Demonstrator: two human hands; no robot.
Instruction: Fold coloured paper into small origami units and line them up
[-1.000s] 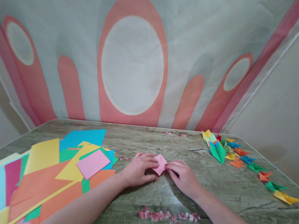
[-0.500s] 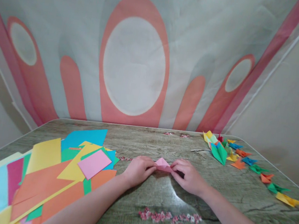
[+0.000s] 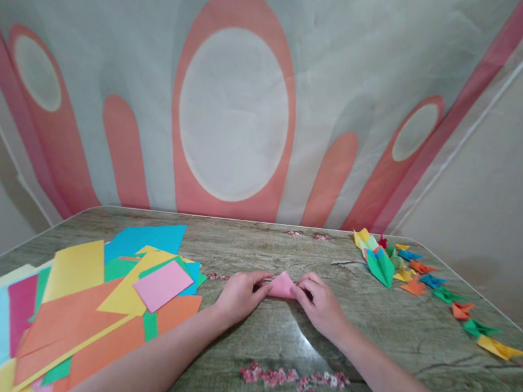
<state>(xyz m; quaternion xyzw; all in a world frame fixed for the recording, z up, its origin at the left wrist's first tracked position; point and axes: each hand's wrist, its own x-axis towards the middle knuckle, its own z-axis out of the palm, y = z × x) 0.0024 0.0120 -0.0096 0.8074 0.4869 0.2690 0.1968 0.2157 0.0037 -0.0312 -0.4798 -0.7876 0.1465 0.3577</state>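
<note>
A small folded piece of pink paper (image 3: 282, 286) rests on the wood-patterned table, its peak pointing away from me. My left hand (image 3: 242, 296) pinches its left edge between thumb and fingers. On the opposite side, my right hand (image 3: 321, 303) has its thumb and fingers closed on the right edge. The paper's two outer ends are partly hidden by my fingertips.
Coloured sheets, with a pink square (image 3: 162, 286) on top, are spread at the left. Several folded paper figures line the right side, among them a green one (image 3: 380, 267) and a yellow one (image 3: 500, 348). A printed curtain (image 3: 234, 114) hangs behind the table (image 3: 236, 238).
The pink paper now shows a flatter, more plainly triangular face. My right hand has shifted slightly left along it; the whole view has moved a little.
</note>
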